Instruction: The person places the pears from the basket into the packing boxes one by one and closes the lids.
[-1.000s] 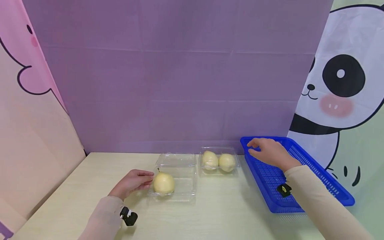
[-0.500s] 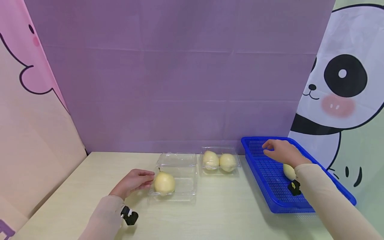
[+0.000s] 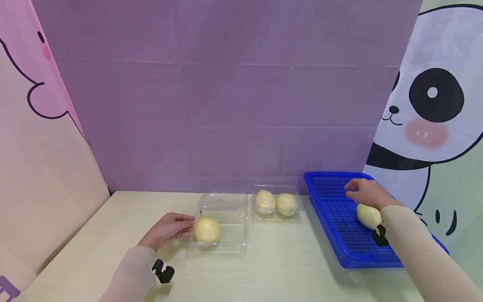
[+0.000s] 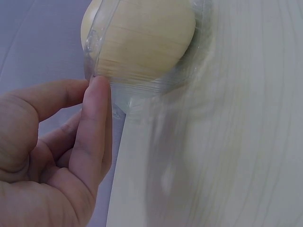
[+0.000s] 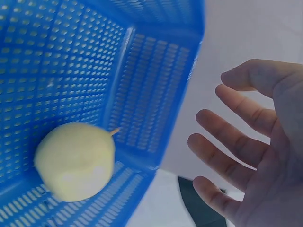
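My left hand (image 3: pixel 167 230) pinches the left edge of an open clear plastic clamshell box (image 3: pixel 234 234) between thumb and fingertips, as the left wrist view shows. One pale yellow pear (image 3: pixel 207 230) with its stem up sits in the box's left side, close to those fingers. My right hand (image 3: pixel 369 193) is above the blue plastic basket (image 3: pixel 325 218), its fingers spread and loosely bent, holding nothing. Below it in the basket lies another pear (image 5: pixel 75 161), partly hidden by the right arm in the head view; in the right wrist view its stem points toward the basket wall.
A second clear box (image 3: pixel 276 187), its lid down, stands near the purple backdrop (image 3: pixel 234 105) with two pears inside. All of this rests on a light wooden table (image 3: pixel 279 268). The basket stands at the table's right side, by a panda-printed cloth (image 3: pixel 426 138).
My right hand has moved right over the basket, bringing the pear lying there into sight. My left hand, the open box and its pear have stayed in place.
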Motion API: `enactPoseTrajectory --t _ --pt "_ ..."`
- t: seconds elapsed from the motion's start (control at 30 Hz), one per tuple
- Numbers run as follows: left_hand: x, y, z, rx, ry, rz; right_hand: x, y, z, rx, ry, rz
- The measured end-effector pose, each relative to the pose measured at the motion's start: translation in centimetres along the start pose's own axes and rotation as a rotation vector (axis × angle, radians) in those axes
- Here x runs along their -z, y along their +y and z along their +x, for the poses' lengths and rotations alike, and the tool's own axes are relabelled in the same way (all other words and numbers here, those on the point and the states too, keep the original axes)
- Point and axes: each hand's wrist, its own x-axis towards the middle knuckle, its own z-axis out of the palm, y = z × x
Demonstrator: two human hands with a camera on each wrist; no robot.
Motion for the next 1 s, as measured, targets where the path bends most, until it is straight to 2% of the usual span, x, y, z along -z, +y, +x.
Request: enactPoseTrajectory --t 0.23,0.43,0.7,0.9,1.0 --pt "-0.1 0.1 0.1 0.001 0.003 0.009 -0.5 2.2 -0.5 -0.043 -0.026 0.027" --pt "-0.1 0.0 0.2 0.008 0.006 0.006 -0.4 4.3 -0.4 -0.037 -0.017 0.000" --pt "-0.1 0.1 0.2 0.009 0.008 -0.003 -0.3 4.6 -0.8 -0.108 -0.082 -0.014" --pt "-0.2 0.1 0.2 0.011 0.004 -0.015 -1.2 4.9 -0.9 -0.157 -0.125 -0.015" --pt "-0.2 0.1 0.2 0.009 0.000 -0.013 -1.8 5.5 -0.8 -0.175 -0.120 0.000"
